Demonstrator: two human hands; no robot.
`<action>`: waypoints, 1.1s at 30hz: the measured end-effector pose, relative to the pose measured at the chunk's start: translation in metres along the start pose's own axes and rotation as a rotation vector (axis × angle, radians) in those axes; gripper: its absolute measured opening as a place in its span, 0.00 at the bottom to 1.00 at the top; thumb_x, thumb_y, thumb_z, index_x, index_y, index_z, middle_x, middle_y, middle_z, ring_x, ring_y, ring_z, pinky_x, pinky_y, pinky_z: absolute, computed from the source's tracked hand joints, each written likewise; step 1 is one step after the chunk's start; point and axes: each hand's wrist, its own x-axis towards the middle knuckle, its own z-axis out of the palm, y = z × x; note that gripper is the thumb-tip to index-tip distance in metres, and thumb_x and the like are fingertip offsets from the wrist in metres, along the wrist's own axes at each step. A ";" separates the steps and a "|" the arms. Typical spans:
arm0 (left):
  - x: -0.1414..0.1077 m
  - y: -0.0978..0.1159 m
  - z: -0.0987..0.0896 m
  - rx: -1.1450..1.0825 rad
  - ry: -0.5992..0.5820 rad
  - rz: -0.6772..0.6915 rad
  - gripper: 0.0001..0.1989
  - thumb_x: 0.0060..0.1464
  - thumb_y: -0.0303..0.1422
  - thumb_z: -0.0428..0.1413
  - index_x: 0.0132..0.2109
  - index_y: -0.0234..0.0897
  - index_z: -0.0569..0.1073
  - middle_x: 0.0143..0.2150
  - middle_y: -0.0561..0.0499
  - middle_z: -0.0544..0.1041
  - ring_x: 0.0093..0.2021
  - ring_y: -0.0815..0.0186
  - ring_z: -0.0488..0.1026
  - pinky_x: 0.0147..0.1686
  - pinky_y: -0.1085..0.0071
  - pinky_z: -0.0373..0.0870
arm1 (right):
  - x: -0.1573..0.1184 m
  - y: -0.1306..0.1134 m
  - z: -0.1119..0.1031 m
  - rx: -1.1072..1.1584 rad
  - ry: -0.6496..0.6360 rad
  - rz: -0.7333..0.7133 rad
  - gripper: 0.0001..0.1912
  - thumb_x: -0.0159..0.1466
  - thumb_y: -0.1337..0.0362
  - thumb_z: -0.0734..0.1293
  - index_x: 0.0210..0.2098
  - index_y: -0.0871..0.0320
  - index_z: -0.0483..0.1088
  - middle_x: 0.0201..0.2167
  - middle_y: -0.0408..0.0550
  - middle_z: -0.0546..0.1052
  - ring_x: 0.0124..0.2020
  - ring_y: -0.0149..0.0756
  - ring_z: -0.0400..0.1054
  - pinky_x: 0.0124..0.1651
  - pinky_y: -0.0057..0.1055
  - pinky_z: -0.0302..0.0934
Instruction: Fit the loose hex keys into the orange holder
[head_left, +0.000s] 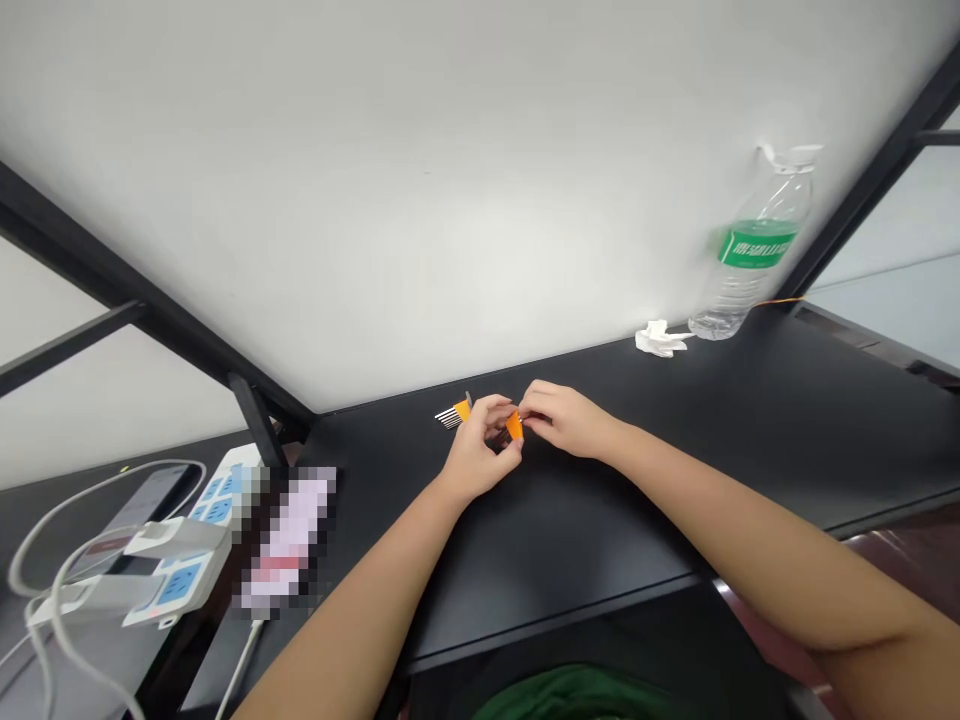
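My left hand is closed, its thumb and fingers gripping a small orange piece by its edges. Close against the right side of that piece, my right hand pinches with its fingertips; what they hold is too small to make out. Just beyond my left hand, on the black table, lies another orange piece with several thin metal rods sticking out to the left. Part of it is hidden behind my left hand.
A water bottle with a green label stands against the wall at right, beside a crumpled tissue. At left are a blurred-out phone on a cable, a white power strip with plugs, and another phone.
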 end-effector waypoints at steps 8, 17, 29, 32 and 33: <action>0.009 0.000 0.005 -0.074 -0.017 -0.120 0.23 0.54 0.30 0.61 0.56 0.38 0.66 0.50 0.43 0.80 0.46 0.63 0.81 0.49 0.64 0.79 | 0.003 0.011 0.011 -0.064 0.024 -0.021 0.08 0.68 0.71 0.61 0.39 0.58 0.73 0.40 0.49 0.73 0.38 0.31 0.67 0.41 0.28 0.63; 0.004 0.000 0.001 0.164 -0.005 -0.074 0.25 0.48 0.23 0.59 0.53 0.40 0.64 0.45 0.48 0.79 0.44 0.64 0.79 0.44 0.65 0.77 | -0.002 0.033 -0.022 -0.293 -0.081 0.347 0.07 0.66 0.66 0.65 0.39 0.58 0.76 0.42 0.50 0.76 0.40 0.33 0.69 0.44 0.29 0.61; 0.008 -0.010 -0.008 -0.286 0.173 -0.266 0.17 0.59 0.38 0.57 0.49 0.40 0.59 0.45 0.45 0.79 0.29 0.71 0.72 0.24 0.75 0.68 | -0.007 0.050 -0.037 -0.272 -0.373 0.739 0.05 0.59 0.68 0.67 0.33 0.57 0.75 0.38 0.47 0.79 0.32 0.31 0.70 0.33 0.26 0.56; 0.008 -0.009 -0.006 -0.392 0.144 -0.294 0.23 0.57 0.41 0.61 0.51 0.41 0.58 0.48 0.44 0.78 0.31 0.69 0.75 0.26 0.72 0.73 | -0.007 0.048 -0.039 -0.269 -0.418 0.816 0.05 0.56 0.67 0.69 0.34 0.56 0.75 0.35 0.47 0.79 0.30 0.32 0.70 0.30 0.27 0.55; 0.008 -0.009 -0.005 -0.407 0.129 -0.290 0.25 0.56 0.41 0.62 0.51 0.41 0.57 0.49 0.44 0.78 0.33 0.68 0.76 0.29 0.69 0.76 | -0.007 0.048 -0.039 -0.263 -0.428 0.826 0.05 0.56 0.66 0.69 0.34 0.56 0.74 0.35 0.47 0.79 0.29 0.33 0.70 0.30 0.28 0.55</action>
